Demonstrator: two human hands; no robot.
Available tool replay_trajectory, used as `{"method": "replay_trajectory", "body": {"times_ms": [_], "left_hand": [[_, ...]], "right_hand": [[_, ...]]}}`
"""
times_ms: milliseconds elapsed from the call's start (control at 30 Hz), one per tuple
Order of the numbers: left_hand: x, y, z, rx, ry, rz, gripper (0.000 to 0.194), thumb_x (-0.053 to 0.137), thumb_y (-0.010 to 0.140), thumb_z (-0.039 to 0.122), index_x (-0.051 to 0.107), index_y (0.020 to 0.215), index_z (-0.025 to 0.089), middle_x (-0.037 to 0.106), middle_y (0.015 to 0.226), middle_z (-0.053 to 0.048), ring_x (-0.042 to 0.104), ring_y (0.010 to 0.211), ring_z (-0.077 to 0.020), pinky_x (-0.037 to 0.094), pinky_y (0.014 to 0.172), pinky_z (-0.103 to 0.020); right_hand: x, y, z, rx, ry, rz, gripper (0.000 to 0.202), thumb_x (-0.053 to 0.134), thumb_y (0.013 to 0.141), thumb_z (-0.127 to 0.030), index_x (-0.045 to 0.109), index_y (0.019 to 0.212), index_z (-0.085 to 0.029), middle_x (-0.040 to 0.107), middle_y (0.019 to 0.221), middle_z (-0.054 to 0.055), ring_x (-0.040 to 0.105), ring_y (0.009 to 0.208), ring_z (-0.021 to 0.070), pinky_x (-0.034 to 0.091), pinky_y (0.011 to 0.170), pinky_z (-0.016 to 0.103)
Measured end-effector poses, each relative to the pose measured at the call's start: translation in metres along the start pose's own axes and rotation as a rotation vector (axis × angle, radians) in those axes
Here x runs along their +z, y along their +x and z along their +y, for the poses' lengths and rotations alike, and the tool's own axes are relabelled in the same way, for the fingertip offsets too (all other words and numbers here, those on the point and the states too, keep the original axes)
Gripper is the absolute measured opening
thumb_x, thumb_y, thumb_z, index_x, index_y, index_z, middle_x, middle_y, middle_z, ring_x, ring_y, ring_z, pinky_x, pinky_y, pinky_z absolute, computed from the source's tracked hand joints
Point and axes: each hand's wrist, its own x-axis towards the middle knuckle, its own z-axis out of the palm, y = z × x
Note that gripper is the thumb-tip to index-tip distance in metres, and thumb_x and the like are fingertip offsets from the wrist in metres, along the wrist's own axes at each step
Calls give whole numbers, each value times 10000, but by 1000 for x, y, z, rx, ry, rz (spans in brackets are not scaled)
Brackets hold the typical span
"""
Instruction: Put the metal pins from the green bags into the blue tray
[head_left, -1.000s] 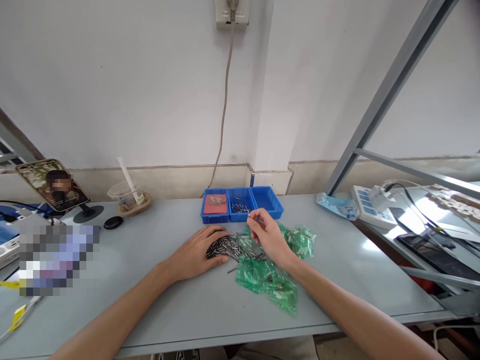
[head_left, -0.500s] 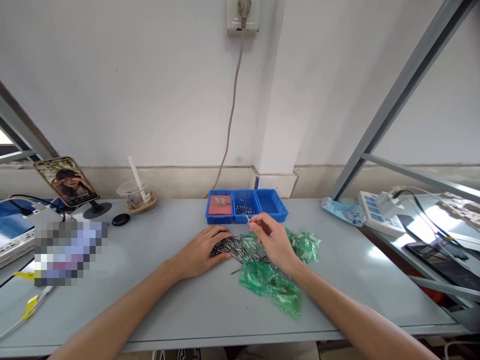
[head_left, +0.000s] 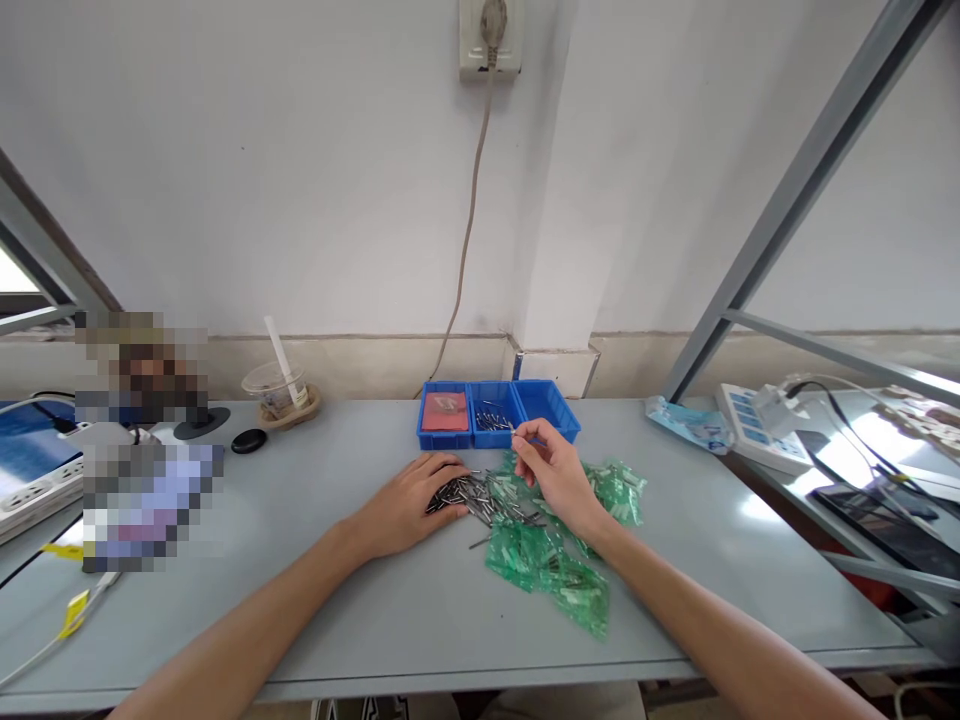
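Observation:
Small metal pins [head_left: 484,498] lie heaped on the grey table. My left hand [head_left: 409,505] rests at the heap's left side, fingers apart and curved around it. Pinched between thumb and forefinger of my right hand [head_left: 551,470] is a thin pin, just in front of the blue trays. The middle blue tray [head_left: 496,443] holds several pins. A red card with a small clear bag lies in the left blue tray [head_left: 444,441]; the right blue tray [head_left: 546,405] shows its bare bottom. Green plastic packaging [head_left: 551,570] lies beside and under my right hand.
A clear cup [head_left: 281,388] with a straw and a round black object [head_left: 249,441] stand at the left. Power strips lie at both sides. A light-blue packet [head_left: 688,425] and a metal frame [head_left: 787,170] are at the right.
My right hand has shifted slightly right, still pinching the pin. The whole view has shifted a little; my left hand stays by the heap.

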Motion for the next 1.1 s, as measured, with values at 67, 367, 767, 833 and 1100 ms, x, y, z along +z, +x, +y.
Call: {"method": "replay_trajectory", "body": {"times_ms": [67,367,767,833,1100], "left_hand": [[-1,0,0,-4,0,1,435,573,1053,480,561,1445,293,574,1447,-84,554,1328,-281,461,1154,-478],[-1,-1,0,6,-5,9,437,574,1056,475,548,1452,294,578,1445,-80,544,1335,-273,457,1152,-466],[-1,1,-1,-22,42,12,420,587,1046,466,574,1432,300,595,1411,-69,568,1278,-283,463,1117,-466],[0,1,-2,-24,52,17,424,591,1042,479,582,1426,301,599,1400,-72,575,1258,-286,464,1106,-472],[-1,1,-3,-36,68,17,479,624,1012,539,584,1419,289,574,1416,-82,543,1267,-301,455,1096,-480]], "right_hand": [[2,-3,-1,-60,-118,21,256,635,981,-518,576,959,-270,559,778,-2,558,698,205,442,591,323],[8,-14,-10,-316,-397,17,154,622,1011,-375,613,907,-262,584,911,29,558,792,212,439,716,348],[2,-4,-8,95,174,-124,307,636,978,-546,686,991,-243,587,865,3,511,660,138,426,574,276],[1,-4,-9,113,210,-127,314,660,959,-551,682,1008,-241,599,881,6,520,667,138,435,584,278],[1,-2,-3,-106,-132,39,213,722,918,-462,658,940,-260,621,863,22,570,792,210,472,672,332]]}}
